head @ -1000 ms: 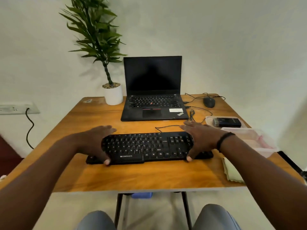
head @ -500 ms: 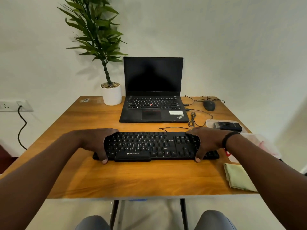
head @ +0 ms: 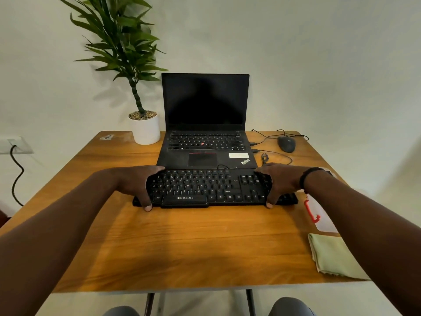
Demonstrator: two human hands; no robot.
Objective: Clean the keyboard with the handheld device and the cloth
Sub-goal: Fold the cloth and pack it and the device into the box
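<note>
2 hands, left hand (head: 134, 183) and right hand (head: 281, 181), grip the black plastic keyboard (head: 211, 188), now pushed back against the black laptop (head: 206, 142); cleaning not begun.

Bare worktop (head: 182, 242) before the keyboard (head: 211, 187); laptop (head: 206, 147) touching behind it; cloth (head: 333, 256) and cables (head: 265, 157) at right.

One keyboard (head: 211, 188), one laptop (head: 206, 124), one mouse (head: 286, 144), one cloth (head: 332, 256), one plant (head: 127, 49).
</note>
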